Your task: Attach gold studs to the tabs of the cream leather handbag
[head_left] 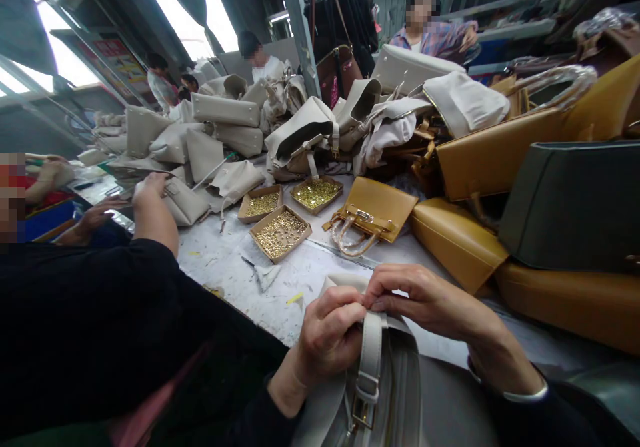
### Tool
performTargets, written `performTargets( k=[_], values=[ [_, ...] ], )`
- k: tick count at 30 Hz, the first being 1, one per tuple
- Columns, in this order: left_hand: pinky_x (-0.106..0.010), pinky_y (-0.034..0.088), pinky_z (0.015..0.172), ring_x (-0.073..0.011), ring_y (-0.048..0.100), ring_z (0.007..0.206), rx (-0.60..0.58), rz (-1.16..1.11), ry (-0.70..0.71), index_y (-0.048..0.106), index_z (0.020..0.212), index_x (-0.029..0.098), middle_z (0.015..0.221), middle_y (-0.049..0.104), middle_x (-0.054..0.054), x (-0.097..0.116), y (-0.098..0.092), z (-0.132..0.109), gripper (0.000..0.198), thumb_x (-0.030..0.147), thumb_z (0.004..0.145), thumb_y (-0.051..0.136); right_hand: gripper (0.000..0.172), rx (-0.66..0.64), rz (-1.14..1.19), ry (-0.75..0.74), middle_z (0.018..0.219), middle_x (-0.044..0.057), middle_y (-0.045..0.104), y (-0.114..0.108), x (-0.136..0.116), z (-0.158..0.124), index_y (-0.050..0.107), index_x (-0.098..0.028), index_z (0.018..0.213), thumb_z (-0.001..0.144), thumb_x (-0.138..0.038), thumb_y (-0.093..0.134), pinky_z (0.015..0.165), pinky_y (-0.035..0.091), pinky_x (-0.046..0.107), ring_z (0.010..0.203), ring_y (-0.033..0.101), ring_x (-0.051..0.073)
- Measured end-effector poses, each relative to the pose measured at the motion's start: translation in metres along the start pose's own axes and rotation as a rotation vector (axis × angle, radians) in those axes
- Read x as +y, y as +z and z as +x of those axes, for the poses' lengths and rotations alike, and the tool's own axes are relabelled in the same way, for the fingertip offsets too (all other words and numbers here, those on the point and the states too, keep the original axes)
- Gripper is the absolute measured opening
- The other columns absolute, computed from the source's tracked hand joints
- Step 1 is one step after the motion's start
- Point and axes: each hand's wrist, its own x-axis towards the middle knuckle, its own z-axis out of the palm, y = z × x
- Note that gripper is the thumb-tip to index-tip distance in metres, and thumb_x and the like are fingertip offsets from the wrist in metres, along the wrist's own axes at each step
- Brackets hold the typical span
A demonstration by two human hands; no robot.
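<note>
My left hand point(330, 330) is closed around the top of a pale grey strap point(371, 353) with a gold buckle, on a grey handbag point(425, 400) lying against me. My right hand point(425, 300) pinches the same strap end from the right, fingertips touching my left thumb. Both hands meet just above the bag's top edge.
Three shallow cardboard trays of small gold fittings point(280, 233) sit on the white table point(225, 260). A mustard handbag point(373, 210) lies behind my hands; mustard and dark bags point(565, 200) pile at right. Cream bags point(300, 133) heap across the back. A co-worker's arm point(150, 207) reaches in at left; others sit beyond.
</note>
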Motion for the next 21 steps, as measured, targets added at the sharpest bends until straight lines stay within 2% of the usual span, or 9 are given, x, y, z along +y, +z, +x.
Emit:
performTargets(
  k=[7,11,14,17,21],
  values=[
    [-0.025,0.059,0.076,-0.0154,0.068,0.089,-0.052,-0.044,-0.043,0.059,0.101,0.020,0.099,0.066,-0.005,0.000,-0.003,0.005,0.031,0.000,0.078,0.066,0.026,-0.014,-0.060,0.001,0.081,-0.001,0.065,0.000,-0.006,0.004,0.068,-0.020,0.087,0.101,-0.040,0.060,0.066,0.037,0.025,0.074,0.055,0.013],
    [-0.027,0.058,0.076,-0.0152,0.066,0.088,-0.038,-0.055,-0.074,0.055,0.100,0.020,0.098,0.065,-0.004,0.000,-0.002,0.003,0.033,0.000,0.076,0.067,0.040,-0.042,-0.114,-0.025,0.070,-0.003,0.050,0.005,-0.005,0.010,0.056,-0.018,0.070,0.102,-0.041,0.056,0.061,0.030,0.026,0.067,0.045,0.012],
    [-0.028,0.058,0.076,-0.0152,0.066,0.085,0.000,-0.047,-0.107,0.053,0.099,0.021,0.095,0.064,-0.003,0.000,-0.002,0.003,0.033,0.001,0.076,0.068,0.050,-0.050,-0.067,-0.021,0.064,-0.005,0.040,0.009,0.000,0.011,0.049,-0.018,0.063,0.102,-0.048,0.053,0.059,0.027,0.026,0.062,0.039,0.011],
    [-0.030,0.058,0.074,-0.0162,0.068,0.083,0.025,-0.041,-0.138,0.054,0.096,0.022,0.093,0.065,-0.003,0.001,-0.002,0.005,0.029,0.009,0.078,0.073,0.048,0.005,0.068,0.024,0.069,-0.003,0.050,0.009,0.007,0.008,0.058,-0.017,0.070,0.096,-0.057,0.060,0.061,0.032,0.025,0.066,0.044,0.012],
    [-0.033,0.059,0.074,-0.0187,0.069,0.083,0.054,-0.019,-0.162,0.055,0.092,0.023,0.094,0.067,-0.004,0.001,-0.001,0.012,0.030,0.024,0.076,0.080,0.038,-0.006,0.354,0.045,0.088,0.003,0.067,0.003,0.015,0.002,0.072,-0.016,0.100,0.096,-0.053,0.063,0.073,0.045,0.027,0.079,0.058,0.015]
  ],
)
